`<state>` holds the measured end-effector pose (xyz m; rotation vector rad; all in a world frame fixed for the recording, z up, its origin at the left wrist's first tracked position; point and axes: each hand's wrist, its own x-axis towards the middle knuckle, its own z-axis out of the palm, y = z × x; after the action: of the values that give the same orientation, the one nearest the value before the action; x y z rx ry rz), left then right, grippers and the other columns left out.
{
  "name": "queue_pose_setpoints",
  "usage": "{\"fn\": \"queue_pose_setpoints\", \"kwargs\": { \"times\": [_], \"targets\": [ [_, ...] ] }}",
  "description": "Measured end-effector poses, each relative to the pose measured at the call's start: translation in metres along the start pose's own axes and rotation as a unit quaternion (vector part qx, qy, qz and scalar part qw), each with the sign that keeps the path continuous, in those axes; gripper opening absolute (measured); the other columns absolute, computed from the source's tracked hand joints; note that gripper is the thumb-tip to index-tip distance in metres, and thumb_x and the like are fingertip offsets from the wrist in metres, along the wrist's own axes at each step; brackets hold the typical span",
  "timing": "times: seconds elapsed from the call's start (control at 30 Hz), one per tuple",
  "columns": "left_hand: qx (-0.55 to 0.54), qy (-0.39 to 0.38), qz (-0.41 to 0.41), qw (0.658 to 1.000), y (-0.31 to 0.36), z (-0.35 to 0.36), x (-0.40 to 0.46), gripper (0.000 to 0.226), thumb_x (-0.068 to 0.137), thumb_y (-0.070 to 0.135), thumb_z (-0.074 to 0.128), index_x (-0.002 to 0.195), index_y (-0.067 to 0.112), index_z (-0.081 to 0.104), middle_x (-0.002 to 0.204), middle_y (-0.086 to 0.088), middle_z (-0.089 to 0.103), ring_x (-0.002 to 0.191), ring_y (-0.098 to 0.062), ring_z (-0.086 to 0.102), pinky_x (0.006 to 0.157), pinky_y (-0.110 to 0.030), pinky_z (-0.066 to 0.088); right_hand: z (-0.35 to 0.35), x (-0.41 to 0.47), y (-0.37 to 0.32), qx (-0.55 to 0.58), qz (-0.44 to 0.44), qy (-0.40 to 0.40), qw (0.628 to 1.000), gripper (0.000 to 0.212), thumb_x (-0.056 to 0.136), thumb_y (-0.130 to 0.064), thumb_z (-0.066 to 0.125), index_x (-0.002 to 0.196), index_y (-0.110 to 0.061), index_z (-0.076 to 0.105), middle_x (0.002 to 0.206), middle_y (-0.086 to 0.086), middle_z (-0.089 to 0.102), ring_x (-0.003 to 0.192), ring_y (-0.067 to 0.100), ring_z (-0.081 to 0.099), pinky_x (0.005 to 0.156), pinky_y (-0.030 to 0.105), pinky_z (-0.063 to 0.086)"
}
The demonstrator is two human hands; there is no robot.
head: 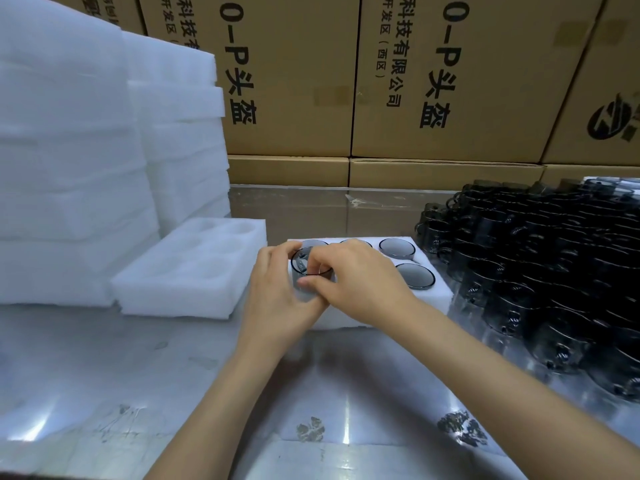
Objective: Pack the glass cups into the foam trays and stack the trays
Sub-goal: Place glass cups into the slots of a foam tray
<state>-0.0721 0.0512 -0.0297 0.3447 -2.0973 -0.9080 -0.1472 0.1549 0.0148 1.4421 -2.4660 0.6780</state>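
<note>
While both hands (277, 289) (360, 282) hold it, round smoky glass cup (306, 268) gleams.

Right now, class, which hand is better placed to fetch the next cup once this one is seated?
Probably the right hand: the dark glass cups crowd the table's right side, beside the white foam tray. The left hand grips the smoky glass cup, farther away.

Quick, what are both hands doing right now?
Left hand: fingers curled round the glass cup, holding it over the foam tray.
Right hand: pinching the same cup at its rim.
</note>
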Motion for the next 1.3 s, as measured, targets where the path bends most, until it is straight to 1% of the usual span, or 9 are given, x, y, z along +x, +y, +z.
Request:
{"fn": "queue_pose_setpoints", "kwargs": {
  "times": [0.17, 0.3, 0.43, 0.67, 0.83, 1.0, 1.13, 1.27, 1.3],
  "targets": [
    [0.051, 0.011, 0.019, 0.998, -0.003, -0.004, -0.003, 0.072, 0.067, 0.045, 0.071, 0.131, 0.024, 0.045, 0.123, 0.010, 0.047, 0.117, -0.008, 0.045, 0.090, -0.016, 0.031, -0.003, -0.009, 0.012, 0.052, -0.013, 0.057, 0.997, 0.032, 0.089, -0.049, 0.054, 0.117, -0.032, 0.055, 0.116, -0.020, 0.051, 0.108, 0.007, 0.043, 0.081, 0.027, 0.041],
    [0.111, -0.019, 0.076, 0.991, -0.004, -0.012, -0.010, 0.087, 0.074, 0.059, 0.050, 0.148, 0.020, 0.027, 0.151, 0.016, 0.025, 0.138, -0.003, 0.024, 0.112, -0.025, 0.020, -0.002, -0.013, 0.019, 0.034, -0.043, 0.034, 0.998, 0.059, 0.092, -0.051, 0.049, 0.145, -0.030, 0.034, 0.150, -0.017, 0.031, 0.134, 0.003, 0.024, 0.102, 0.018, 0.024],
    [0.202, -0.093, 0.111, 0.969, -0.006, -0.013, -0.013, 0.085, 0.074, 0.057, 0.038, 0.150, 0.027, 0.014, 0.153, 0.024, 0.007, 0.145, -0.002, 0.001, 0.112, -0.020, -0.008, 0.009, -0.015, 0.022, -0.028, -0.058, -0.007, 0.998, 0.063, 0.093, -0.054, 0.043, 0.148, -0.029, 0.027, 0.154, -0.014, 0.026, 0.140, 0.008, 0.020, 0.111, 0.024, 0.016],
    [0.302, -0.165, 0.089, 0.935, -0.005, -0.005, -0.012, 0.075, 0.079, 0.044, 0.051, 0.146, 0.020, 0.026, 0.148, 0.010, 0.034, 0.145, -0.016, 0.011, 0.113, -0.041, 0.022, 0.026, -0.020, 0.023, -0.101, -0.037, -0.021, 0.994, 0.056, 0.097, -0.051, 0.033, 0.147, -0.025, 0.032, 0.154, -0.011, 0.028, 0.142, 0.010, 0.025, 0.113, 0.032, 0.019],
    [0.346, -0.166, 0.072, 0.921, 0.003, -0.001, -0.013, 0.083, 0.080, 0.047, 0.049, 0.150, 0.019, 0.015, 0.155, 0.009, 0.023, 0.146, -0.015, 0.010, 0.116, -0.038, 0.017, 0.024, -0.021, 0.022, -0.117, -0.037, -0.042, 0.992, 0.057, 0.098, -0.045, 0.032, 0.149, -0.021, 0.025, 0.157, -0.006, 0.021, 0.144, 0.013, 0.020, 0.114, 0.034, 0.017],
    [0.371, -0.171, 0.051, 0.911, 0.001, 0.002, -0.021, 0.090, 0.084, 0.041, 0.046, 0.150, 0.018, -0.011, 0.159, 0.007, -0.010, 0.146, -0.015, -0.009, 0.117, -0.037, 0.003, 0.025, -0.029, 0.020, -0.141, -0.037, -0.051, 0.988, 0.071, 0.095, -0.048, 0.038, 0.152, -0.018, 0.009, 0.160, -0.005, 0.009, 0.146, 0.012, 0.007, 0.115, 0.039, 0.005],
    [0.351, -0.161, 0.056, 0.921, -0.005, -0.002, -0.035, 0.094, 0.087, 0.052, 0.044, 0.137, 0.029, -0.032, 0.146, 0.014, -0.033, 0.145, -0.016, -0.015, 0.117, -0.042, 0.003, 0.019, -0.055, 0.030, -0.099, 0.006, 0.031, 0.995, 0.067, 0.092, -0.046, 0.046, 0.149, -0.019, 0.024, 0.156, -0.004, 0.023, 0.143, 0.014, 0.016, 0.116, 0.039, 0.010],
    [0.338, -0.136, 0.169, 0.916, 0.010, 0.005, -0.053, 0.093, 0.066, 0.045, 0.074, 0.147, 0.026, 0.032, 0.154, -0.005, 0.028, 0.136, -0.041, 0.033, 0.098, -0.063, 0.034, 0.005, -0.080, 0.044, -0.016, 0.048, 0.229, 0.972, 0.029, 0.083, -0.023, 0.058, 0.112, -0.019, 0.062, 0.104, -0.008, 0.058, 0.096, 0.014, 0.049, 0.085, 0.032, 0.043],
    [0.348, -0.149, 0.166, 0.910, 0.015, 0.011, -0.055, 0.092, 0.067, 0.051, 0.070, 0.147, 0.031, 0.029, 0.155, -0.006, 0.026, 0.136, -0.045, 0.029, 0.096, -0.067, 0.032, 0.003, -0.083, 0.042, 0.012, 0.051, 0.247, 0.968, 0.019, 0.083, -0.022, 0.056, 0.101, -0.021, 0.064, 0.088, -0.013, 0.056, 0.083, 0.007, 0.047, 0.075, 0.028, 0.043]
  ]
}}
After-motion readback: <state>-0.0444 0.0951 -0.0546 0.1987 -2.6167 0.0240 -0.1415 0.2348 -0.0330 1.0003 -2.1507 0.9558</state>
